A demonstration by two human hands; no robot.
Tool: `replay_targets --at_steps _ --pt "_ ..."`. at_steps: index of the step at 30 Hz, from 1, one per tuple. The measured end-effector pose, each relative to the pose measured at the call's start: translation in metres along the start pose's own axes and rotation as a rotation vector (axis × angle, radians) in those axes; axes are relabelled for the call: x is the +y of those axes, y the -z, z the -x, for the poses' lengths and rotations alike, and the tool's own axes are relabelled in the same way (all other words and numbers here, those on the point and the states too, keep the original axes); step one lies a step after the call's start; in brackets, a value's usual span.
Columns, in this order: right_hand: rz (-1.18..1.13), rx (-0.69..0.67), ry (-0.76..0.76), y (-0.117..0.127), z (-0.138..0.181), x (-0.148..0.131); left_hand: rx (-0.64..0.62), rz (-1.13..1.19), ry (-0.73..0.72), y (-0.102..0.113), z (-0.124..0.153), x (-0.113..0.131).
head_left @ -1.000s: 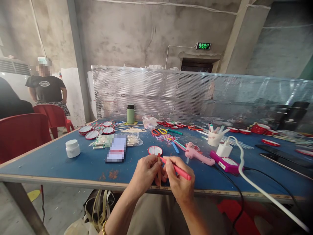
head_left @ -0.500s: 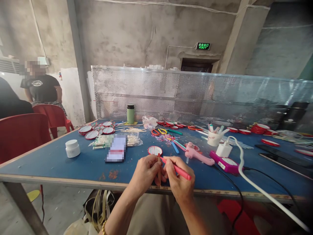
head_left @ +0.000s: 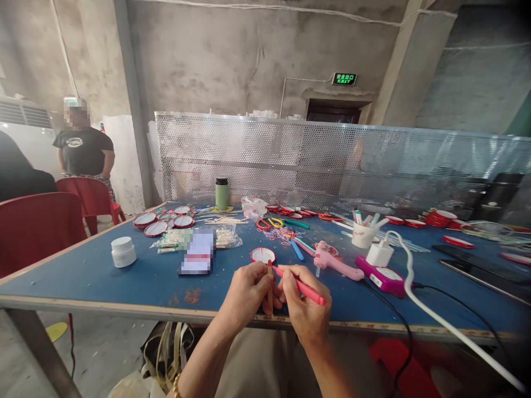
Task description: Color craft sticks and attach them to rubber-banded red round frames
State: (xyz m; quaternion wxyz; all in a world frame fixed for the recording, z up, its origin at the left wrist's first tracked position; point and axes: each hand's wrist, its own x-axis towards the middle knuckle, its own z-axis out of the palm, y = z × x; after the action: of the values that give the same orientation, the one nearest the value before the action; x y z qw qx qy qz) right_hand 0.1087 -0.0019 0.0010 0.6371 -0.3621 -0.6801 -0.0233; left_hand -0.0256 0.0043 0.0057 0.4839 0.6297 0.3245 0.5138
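Observation:
Upright between my hands is a flat wooden craft stick (head_left: 270, 293), its top end coloured red. My left hand (head_left: 248, 290) grips the stick between thumb and fingers. A red marker pen (head_left: 307, 290) rests in my right hand (head_left: 306, 309) in a writing hold, its tip at the stick's upper end. Just beyond my fingers lies a round white disc with a red rim (head_left: 262, 255). The fingers of both hands partly hide the stick's middle.
A pink glue gun (head_left: 338, 264) lies to the right, beside a purple power strip (head_left: 381, 276) with a white plug and cable. Behind stands a cup of markers (head_left: 363, 235). On the left are a phone (head_left: 198, 251) and a white jar (head_left: 123, 252). Scissors (head_left: 269, 223) lie farther back.
My hands, the stick and the marker stay almost in place, with only a slight shift of the marker. In the left background a standing person has moved to the right.

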Motion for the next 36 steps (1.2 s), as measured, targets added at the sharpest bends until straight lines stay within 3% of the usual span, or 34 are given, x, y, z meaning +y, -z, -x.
replay_targets --at_steps 36 --pt "0.006 -0.038 0.060 0.0010 -0.0045 -0.0050 0.021 -0.059 0.022 -0.0010 0.0019 0.0023"
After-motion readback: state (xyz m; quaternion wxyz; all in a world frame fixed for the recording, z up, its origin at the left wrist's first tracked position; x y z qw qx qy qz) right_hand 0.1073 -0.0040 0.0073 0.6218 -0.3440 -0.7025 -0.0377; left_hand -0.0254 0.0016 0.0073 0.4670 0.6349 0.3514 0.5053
